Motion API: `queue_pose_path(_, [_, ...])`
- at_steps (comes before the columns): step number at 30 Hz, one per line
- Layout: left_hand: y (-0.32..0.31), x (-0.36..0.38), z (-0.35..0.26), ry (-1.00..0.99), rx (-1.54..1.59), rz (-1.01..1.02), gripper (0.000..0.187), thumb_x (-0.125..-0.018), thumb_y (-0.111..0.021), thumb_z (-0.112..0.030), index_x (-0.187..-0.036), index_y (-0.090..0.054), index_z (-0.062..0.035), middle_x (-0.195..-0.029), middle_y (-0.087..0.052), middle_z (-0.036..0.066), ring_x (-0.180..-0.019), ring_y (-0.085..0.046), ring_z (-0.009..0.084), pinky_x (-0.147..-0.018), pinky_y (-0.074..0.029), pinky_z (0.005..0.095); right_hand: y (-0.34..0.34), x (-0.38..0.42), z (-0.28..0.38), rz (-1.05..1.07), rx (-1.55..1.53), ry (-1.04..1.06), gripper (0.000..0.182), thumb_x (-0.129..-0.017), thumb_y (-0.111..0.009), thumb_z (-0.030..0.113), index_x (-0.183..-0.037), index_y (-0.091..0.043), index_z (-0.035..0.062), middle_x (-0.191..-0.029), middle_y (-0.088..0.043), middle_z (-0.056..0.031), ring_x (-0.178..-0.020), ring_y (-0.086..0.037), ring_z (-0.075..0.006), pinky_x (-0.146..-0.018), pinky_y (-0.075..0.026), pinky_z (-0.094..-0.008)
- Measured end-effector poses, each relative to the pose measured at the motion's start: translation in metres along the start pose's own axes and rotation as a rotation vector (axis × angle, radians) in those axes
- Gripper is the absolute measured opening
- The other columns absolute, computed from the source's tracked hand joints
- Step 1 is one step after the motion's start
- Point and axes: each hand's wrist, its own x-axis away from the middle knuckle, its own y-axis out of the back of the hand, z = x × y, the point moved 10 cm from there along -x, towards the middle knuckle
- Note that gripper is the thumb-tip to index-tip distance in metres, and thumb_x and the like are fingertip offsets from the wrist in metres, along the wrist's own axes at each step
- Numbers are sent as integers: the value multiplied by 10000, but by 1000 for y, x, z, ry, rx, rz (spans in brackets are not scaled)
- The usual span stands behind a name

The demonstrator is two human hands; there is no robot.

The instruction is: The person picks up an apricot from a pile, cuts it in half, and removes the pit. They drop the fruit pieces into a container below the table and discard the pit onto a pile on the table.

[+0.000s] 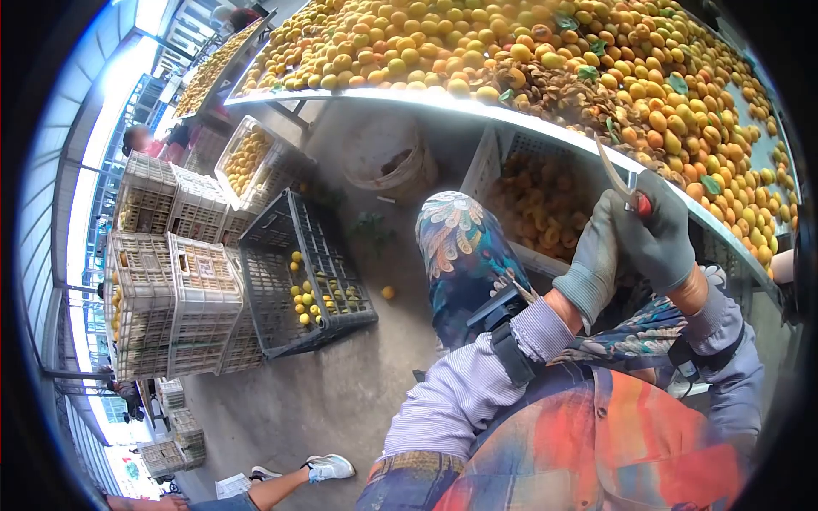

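Observation:
My left hand, in a grey glove, is closed beside my right hand, close to the table's edge. What it holds, if anything, is hidden. My right hand, also gloved, is wrapped round a red-handled tool, whose curved blade points up and left over the table rim. Orange and yellow fruits cover the table beyond both hands. Brown dried pieces lie among the fruits near the blade, with some green leaves.
Under the table are a crate of halved fruit and a white bucket. A dark crate with some fruits stands left of my knees, before stacked white crates. Another person's leg shows at the bottom.

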Motion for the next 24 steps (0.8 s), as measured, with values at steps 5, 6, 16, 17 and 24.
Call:
queue_pose_path(5, [6,19,25,202,238,-80,479,-871,-412,-639,-961,-532,-184,-764,-565,10,-550,-536,140,-425,-402,277,-6,-3,19,177,72,55,152,-681,-636,87,-750,-512,31,-681,-483,-121,-610,-498,-296,-575,-421,-342])
queue_pose_path(6, [9,21,28,202,237,-84,479,-871,-412,-639,-961,-532,-184,-764,-565,10,-550,-536,140,-425,-402,277,-7,-2,18,177,68,54,152,-681,-636,87,-750,-512,31,-681,-483,-121,-610,-498,-296,-575,-421,-342])
queue_pose_path(16, [3,48,39,405,243,-250,425,-904,-416,-582,-961,-572,-191,-805,-589,2,-541,-525,136,-502,-453,297,-13,10,22,314,145,228,218,-605,-673,120,-741,-512,65,-692,-494,-125,-612,-525,-340,-530,-422,-390])
queue_pose_path(17, [9,33,28,206,140,-168,465,-919,-407,-567,-1036,-565,-145,-873,-601,29,-657,-568,160,-621,-494,336,-10,8,20,280,128,214,209,-651,-691,122,-754,-520,58,-697,-495,-125,-632,-527,-332,-554,-428,-376])
queue_pose_path(24, [17,11,-33,-506,-525,-158,531,-1014,-253,-445,-1097,-566,-25,-1029,-578,58,-961,-535,141,-863,-431,267,-11,15,-42,-40,-123,-207,238,-779,-711,214,-820,-574,24,-736,-521,-114,-646,-514,-221,-608,-431,-315])
